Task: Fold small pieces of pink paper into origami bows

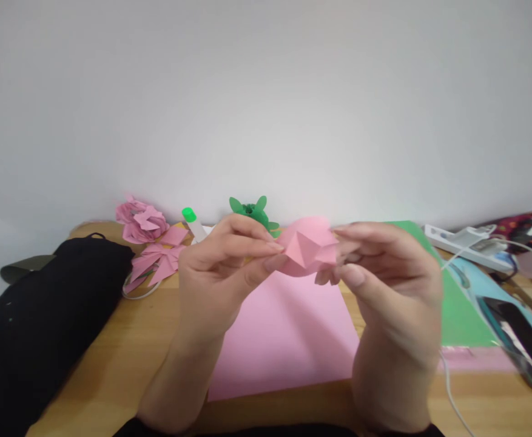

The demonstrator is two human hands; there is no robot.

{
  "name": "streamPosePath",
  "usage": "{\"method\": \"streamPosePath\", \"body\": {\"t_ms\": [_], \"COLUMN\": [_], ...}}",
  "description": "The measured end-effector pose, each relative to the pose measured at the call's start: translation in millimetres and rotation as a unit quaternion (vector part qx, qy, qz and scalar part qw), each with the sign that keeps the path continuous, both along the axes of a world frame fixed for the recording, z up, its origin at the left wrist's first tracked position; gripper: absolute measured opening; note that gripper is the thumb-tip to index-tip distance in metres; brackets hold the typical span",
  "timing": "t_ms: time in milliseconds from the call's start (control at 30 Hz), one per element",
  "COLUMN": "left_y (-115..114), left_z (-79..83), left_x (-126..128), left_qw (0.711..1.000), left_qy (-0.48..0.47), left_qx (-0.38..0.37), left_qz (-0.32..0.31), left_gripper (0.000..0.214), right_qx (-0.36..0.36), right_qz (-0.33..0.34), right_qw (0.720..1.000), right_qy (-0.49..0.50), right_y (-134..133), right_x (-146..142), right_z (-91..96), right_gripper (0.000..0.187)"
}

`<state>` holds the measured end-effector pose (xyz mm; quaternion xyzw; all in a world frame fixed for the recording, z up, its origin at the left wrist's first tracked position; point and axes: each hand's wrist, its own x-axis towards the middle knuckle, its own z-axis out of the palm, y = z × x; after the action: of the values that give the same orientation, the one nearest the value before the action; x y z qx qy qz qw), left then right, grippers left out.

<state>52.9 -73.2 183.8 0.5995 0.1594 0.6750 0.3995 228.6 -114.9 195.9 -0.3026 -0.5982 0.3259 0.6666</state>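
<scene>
A small folded pink paper piece (308, 247), with sharp creases on its front and a rounded upper edge, is held up between both hands. My left hand (229, 261) pinches its left side between thumb and fingers. On the other side, my right hand (384, 273) grips the right edge, some of its fingers passing behind the paper. Below them a flat sheet of pink paper (288, 340) lies on the wooden table (124, 364).
Pink paper flowers (142, 220) and a glue stick with a green cap (193, 223) stand back left, near a black cloth item (60, 303). Behind my hands is a green paper object (252, 211). Rightward lie green sheets (463, 309), a power strip (470, 249) and a phone (527, 334).
</scene>
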Motion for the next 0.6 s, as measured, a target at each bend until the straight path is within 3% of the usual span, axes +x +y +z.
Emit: {"method": "streamPosePath", "body": {"t_ms": [167, 600], "left_y": [-0.7, 0.2], "left_z": [0.4, 0.0], "left_x": [0.9, 0.5], "left_qw": [1.0, 1.0], "left_qy": [-0.004, 0.006], "left_qx": [0.005, 0.002], "left_qz": [-0.014, -0.019], "left_gripper": [0.019, 0.02], "right_qx": [0.0, -0.008], "right_qz": [0.012, 0.002], "right_qw": [1.0, 1.0], "right_qy": [0.006, 0.002], "right_y": [1.1, -0.2], "right_x": [-2.9, -7.1], "right_z": [1.9, -2.5], "right_gripper": [0.034, 0.035]}}
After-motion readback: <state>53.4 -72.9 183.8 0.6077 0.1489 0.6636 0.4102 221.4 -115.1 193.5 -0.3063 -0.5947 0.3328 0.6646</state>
